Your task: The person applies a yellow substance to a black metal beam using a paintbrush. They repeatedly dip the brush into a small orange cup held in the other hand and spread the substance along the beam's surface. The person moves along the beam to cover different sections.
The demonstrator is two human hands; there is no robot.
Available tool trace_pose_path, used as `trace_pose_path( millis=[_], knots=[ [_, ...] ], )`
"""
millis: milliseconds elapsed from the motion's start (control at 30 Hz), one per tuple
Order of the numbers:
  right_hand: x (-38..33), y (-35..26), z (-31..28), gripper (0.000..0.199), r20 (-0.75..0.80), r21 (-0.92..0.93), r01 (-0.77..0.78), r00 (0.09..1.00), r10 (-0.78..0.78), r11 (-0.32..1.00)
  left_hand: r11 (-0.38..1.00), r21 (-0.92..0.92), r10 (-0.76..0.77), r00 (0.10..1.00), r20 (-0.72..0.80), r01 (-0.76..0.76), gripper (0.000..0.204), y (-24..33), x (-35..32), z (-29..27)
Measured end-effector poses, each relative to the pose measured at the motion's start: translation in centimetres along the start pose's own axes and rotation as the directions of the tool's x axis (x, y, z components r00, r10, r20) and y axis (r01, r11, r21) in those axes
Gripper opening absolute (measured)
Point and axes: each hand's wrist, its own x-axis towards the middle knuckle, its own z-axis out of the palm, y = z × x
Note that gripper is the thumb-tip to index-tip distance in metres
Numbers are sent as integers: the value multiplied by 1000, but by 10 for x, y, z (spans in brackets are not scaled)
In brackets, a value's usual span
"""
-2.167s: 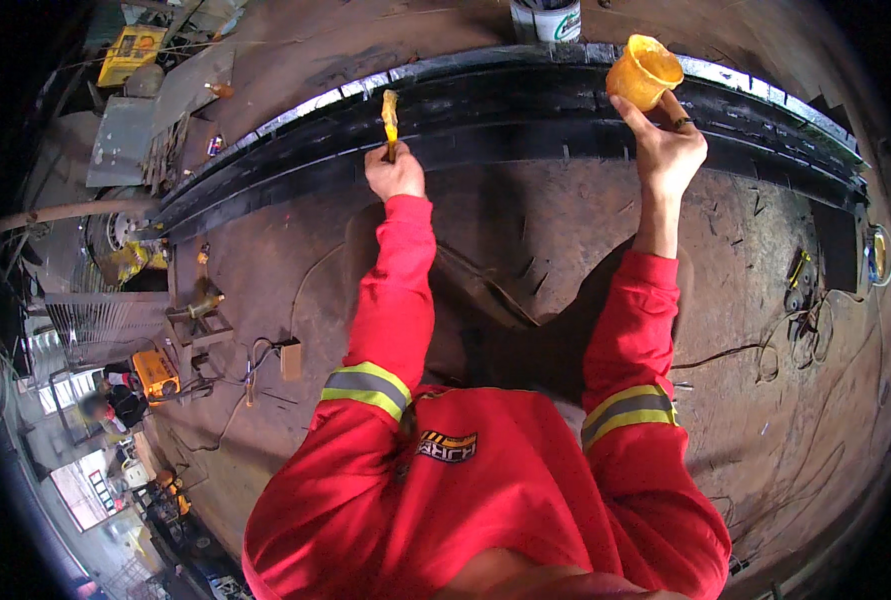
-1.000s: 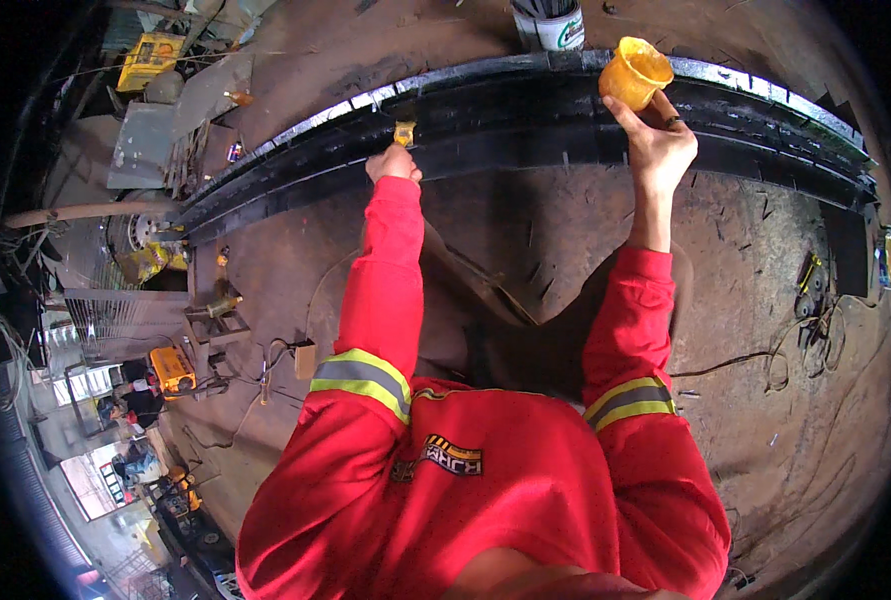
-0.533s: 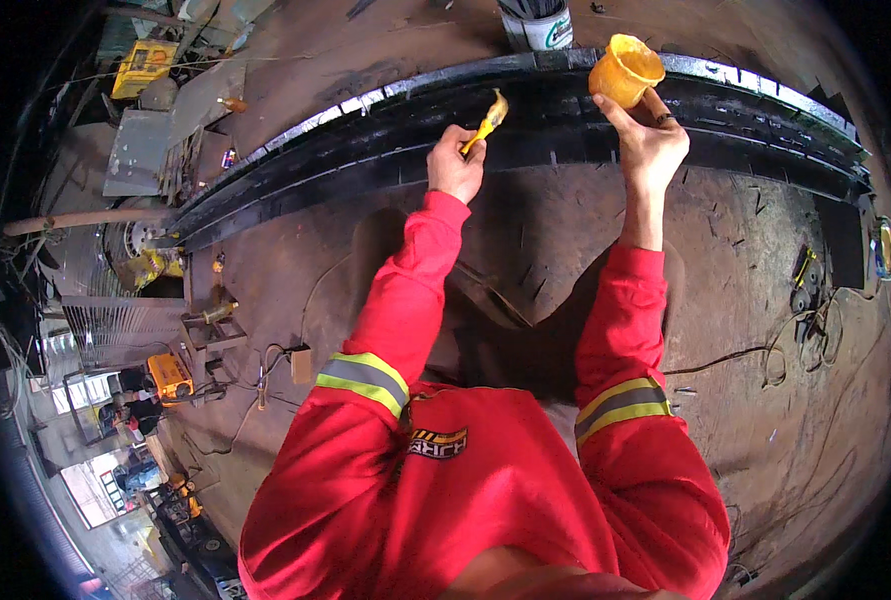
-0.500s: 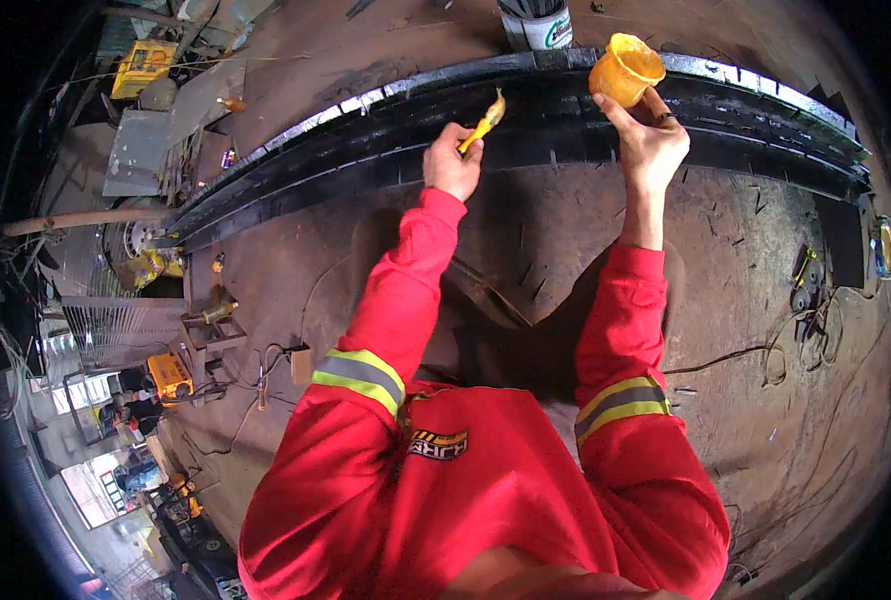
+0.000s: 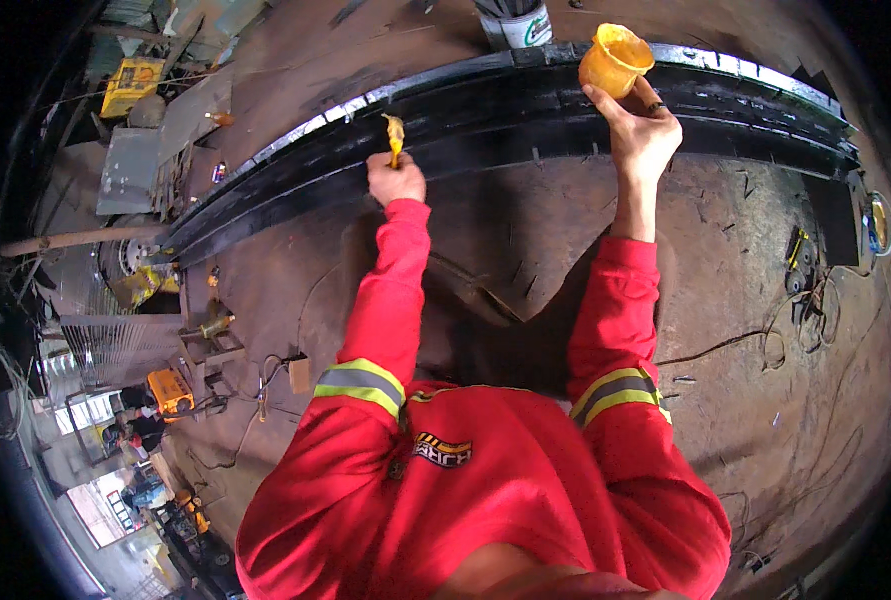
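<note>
My left hand point(image 5: 397, 182) is closed around the yellow handle of a small paintbrush point(image 5: 395, 136), whose bristle end points away from me over the long black steel beam point(image 5: 495, 113). Whether the bristles touch the metal, I cannot tell. In my right hand point(image 5: 645, 143), a yellow cup point(image 5: 610, 72) is held by its base and side above the beam's far edge. Its rim tilts away to the right, and what is inside does not show clearly. Both arms reach forward in red sleeves with reflective bands.
Behind the beam stands a white bucket point(image 5: 516, 28) holding dark rods. Cables point(image 5: 771, 338) curl over the brown floor at right. Metal sheets point(image 5: 128, 170), a yellow machine point(image 5: 131, 86) and an orange-yellow machine point(image 5: 170, 393) sit at left.
My left hand has moved left along the beam with the paintbrush, which now points more straight ahead. My right hand and the cup have shifted only slightly left and away.
</note>
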Motion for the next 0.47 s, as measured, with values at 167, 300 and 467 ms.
trace_pose_path(
  millis=[167,300,467],
  knots=[
    [1,-9,-17,57,-74,12,-8,997,9,1000,947,-268,246,937,250,-177,15,47,-46,39],
    [6,3,-26,58,-105,0,-4,995,4,1000,946,-162,322,876,360,-281,17,74,-59,32],
    [15,24,-26,59,-132,90,3,991,9,996,910,-146,409,777,478,-388,18,79,-47,12]
  ],
)
